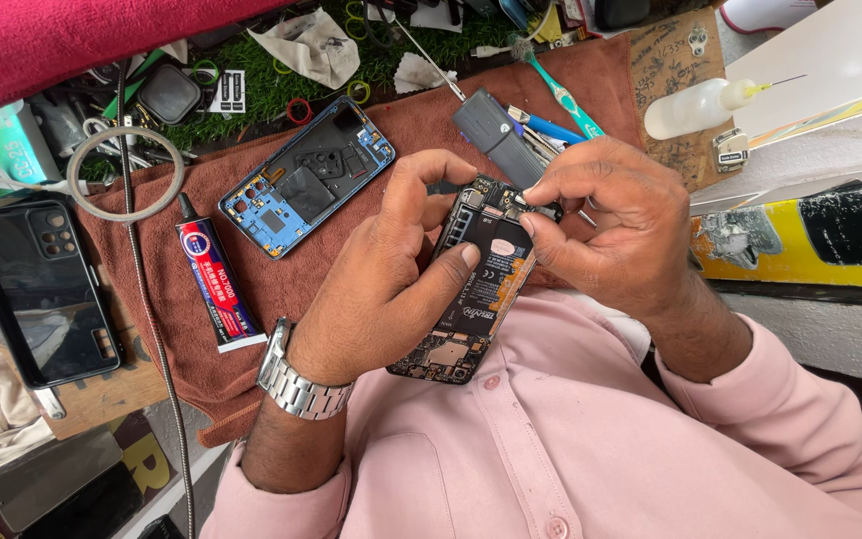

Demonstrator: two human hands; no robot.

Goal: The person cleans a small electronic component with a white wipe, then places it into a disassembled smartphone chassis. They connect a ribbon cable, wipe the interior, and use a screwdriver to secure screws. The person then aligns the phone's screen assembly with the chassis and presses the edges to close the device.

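An opened smartphone (473, 289) with its back off, battery and circuit boards exposed, is held over a brown cloth (271, 289). My left hand (381, 284) grips it from the left side, thumb lying across the battery; a metal watch sits on that wrist. My right hand (606, 225) pinches at the phone's top edge with thumb and forefinger near the camera area. What the fingertips pinch is too small to tell.
A blue phone frame (306, 178) lies on the cloth beside a tube of glue (216, 284). A black phone case (37, 289) lies at left. A dark box (496, 135), pens, a toothbrush (556, 85) and a white squeeze bottle (695, 108) lie beyond.
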